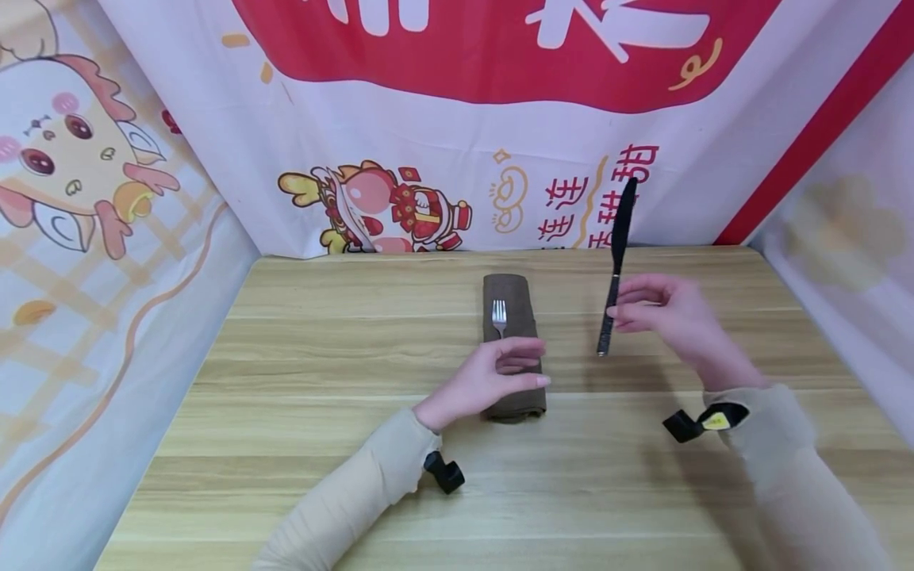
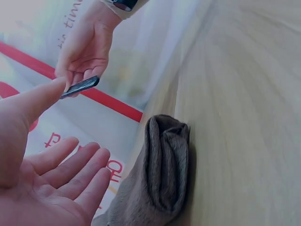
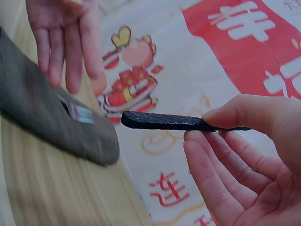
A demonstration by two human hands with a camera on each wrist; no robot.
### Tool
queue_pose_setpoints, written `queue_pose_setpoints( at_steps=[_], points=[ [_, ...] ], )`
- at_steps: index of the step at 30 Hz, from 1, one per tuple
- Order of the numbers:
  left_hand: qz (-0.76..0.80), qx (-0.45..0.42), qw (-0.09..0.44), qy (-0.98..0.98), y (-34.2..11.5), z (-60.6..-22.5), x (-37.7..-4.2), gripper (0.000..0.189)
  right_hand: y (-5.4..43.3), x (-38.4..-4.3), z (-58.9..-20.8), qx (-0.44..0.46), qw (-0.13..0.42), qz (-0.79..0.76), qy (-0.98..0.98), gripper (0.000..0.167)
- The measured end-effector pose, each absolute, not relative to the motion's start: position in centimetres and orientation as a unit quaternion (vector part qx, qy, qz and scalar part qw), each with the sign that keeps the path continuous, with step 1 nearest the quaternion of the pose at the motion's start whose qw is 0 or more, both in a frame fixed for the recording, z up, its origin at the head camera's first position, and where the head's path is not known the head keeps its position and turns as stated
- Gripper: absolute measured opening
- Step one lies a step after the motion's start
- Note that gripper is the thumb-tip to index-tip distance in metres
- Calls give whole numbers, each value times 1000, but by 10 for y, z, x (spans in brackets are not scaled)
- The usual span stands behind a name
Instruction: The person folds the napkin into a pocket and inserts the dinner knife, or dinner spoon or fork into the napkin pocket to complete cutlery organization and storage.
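Note:
My right hand (image 1: 674, 317) pinches a black table knife (image 1: 619, 246) by its handle, with the blade angled up and away from me. In the right wrist view, the thumb lies on top of the knife's dark, textured handle (image 3: 160, 122) and the fingertips are beneath it. A rolled or folded brown cloth napkin (image 1: 524, 317) lies lengthwise on the table. On top of it rests a silver fork (image 1: 499, 314), its tines showing and its lower part hidden behind my left hand (image 1: 493, 373). That hand is over the napkin with relaxed fingers, its palm empty in the left wrist view.
Beneath everything is a light wooden table (image 1: 343, 341). A white cloth backdrop (image 1: 443, 127) with red print and cartoon figures rises at its far edge, and patterned cloths hang at both sides. Each wrist wears a black strap mount (image 1: 703, 422).

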State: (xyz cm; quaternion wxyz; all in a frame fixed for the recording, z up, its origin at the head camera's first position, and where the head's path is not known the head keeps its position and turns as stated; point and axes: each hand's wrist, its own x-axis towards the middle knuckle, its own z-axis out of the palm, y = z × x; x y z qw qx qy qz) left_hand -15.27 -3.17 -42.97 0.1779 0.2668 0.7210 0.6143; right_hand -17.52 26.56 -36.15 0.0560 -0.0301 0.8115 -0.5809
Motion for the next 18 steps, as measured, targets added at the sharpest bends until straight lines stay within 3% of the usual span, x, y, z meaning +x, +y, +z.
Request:
queue_pose_setpoints(
  at_steps=[8, 18],
  points=[
    [657, 237, 192, 690, -29, -431, -153, 47, 217, -166, -365, -104, 68, -619, 775, 29],
    [667, 199, 184, 694, -31, -427, -150, 31, 186, -165, -379, -124, 57, -600, 789, 27]
  ],
)
